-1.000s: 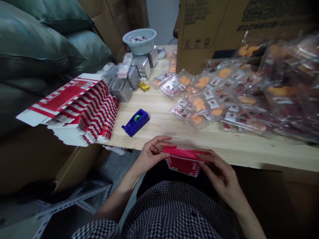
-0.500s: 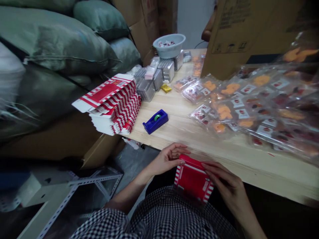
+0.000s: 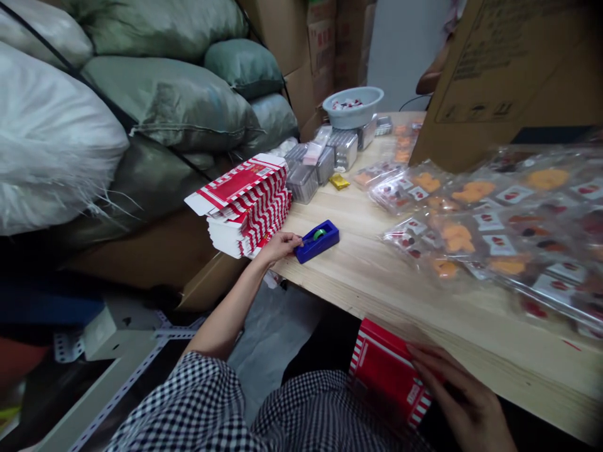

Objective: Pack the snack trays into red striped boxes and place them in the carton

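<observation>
Red card box, edged in white stripes, small white print near one corner, lower part blurred: held tilted at the table's near edge, clamped between thumb and fingers of the right hand. Left hand: well apart from the right, fingertips pinched together at the cutting end of a tape dispenser, blue, with a green-cored roll; whether tape is gripped, cannot tell. Just beside the left hand: one stack of flat red-and-white striped cartons. Beyond the left hand: yellow packet; clear plastic cases; pale blue basin of small wrapped pieces. Beyond the right hand: clear bags with orange pieces, covering much of the wooden table; behind them, one large cardboard box, blocking the view.
</observation>
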